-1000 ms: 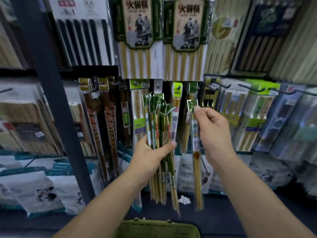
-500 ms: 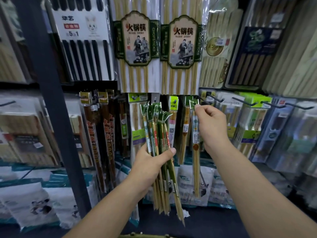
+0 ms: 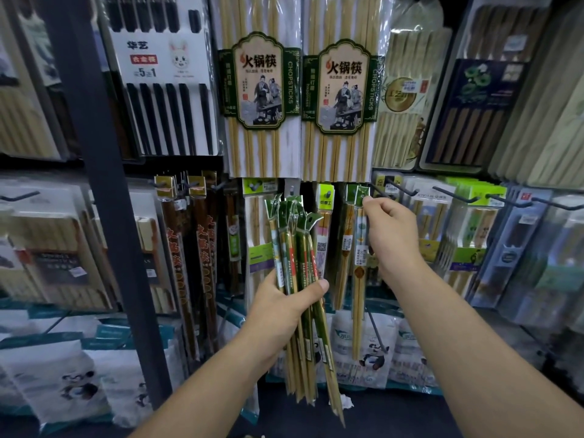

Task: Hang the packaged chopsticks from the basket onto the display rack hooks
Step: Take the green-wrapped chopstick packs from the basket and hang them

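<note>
left hand (image 3: 286, 306) gripping chopstick bundle (image 3: 298, 267), right hand (image 3: 390, 235) pinching packet (image 3: 360, 248)

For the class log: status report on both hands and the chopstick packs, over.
Left hand grips spare bundle. Right hand pinches single pack at hook. Hook crowded.

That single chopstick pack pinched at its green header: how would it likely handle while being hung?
The single pack hangs straight below the right hand, so probably stiff along its length and light. Its glossy sleeve looks slippery. Held only at the top, it could swing near the hook.

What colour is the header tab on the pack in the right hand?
Green, seen in the head view: the tab pinched by the right hand.
</note>
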A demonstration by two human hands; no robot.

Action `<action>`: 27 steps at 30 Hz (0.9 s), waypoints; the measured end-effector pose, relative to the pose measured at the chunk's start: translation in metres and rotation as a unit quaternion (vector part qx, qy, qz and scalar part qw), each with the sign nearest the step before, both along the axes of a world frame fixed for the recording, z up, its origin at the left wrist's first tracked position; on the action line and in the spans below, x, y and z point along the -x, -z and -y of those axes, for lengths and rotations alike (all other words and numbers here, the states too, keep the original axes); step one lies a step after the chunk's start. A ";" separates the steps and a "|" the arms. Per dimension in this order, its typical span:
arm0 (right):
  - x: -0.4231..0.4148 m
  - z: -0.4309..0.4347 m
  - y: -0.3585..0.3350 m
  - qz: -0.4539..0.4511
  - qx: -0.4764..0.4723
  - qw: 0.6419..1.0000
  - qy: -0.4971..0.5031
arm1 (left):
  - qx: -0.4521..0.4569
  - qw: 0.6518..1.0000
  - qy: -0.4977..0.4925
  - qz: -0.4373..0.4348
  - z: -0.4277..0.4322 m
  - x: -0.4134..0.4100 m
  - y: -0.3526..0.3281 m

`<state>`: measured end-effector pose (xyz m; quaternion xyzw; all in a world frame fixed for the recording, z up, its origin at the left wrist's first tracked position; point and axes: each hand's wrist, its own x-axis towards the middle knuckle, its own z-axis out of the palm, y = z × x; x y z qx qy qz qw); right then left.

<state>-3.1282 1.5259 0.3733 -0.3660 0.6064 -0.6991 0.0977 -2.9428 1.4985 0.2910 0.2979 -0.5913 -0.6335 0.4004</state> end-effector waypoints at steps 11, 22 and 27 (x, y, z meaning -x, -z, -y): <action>-0.001 0.005 0.002 -0.046 -0.050 0.996 0.048 | 0.017 1.000 0.000 0.012 0.004 0.007 -0.004; -0.032 -0.038 0.008 -0.036 -0.097 0.988 -0.116 | 0.043 0.998 0.052 0.001 -0.002 0.010 -0.009; -0.039 -0.043 0.007 -0.025 -0.077 0.987 -0.137 | 0.055 0.996 0.066 0.011 -0.007 0.011 -0.010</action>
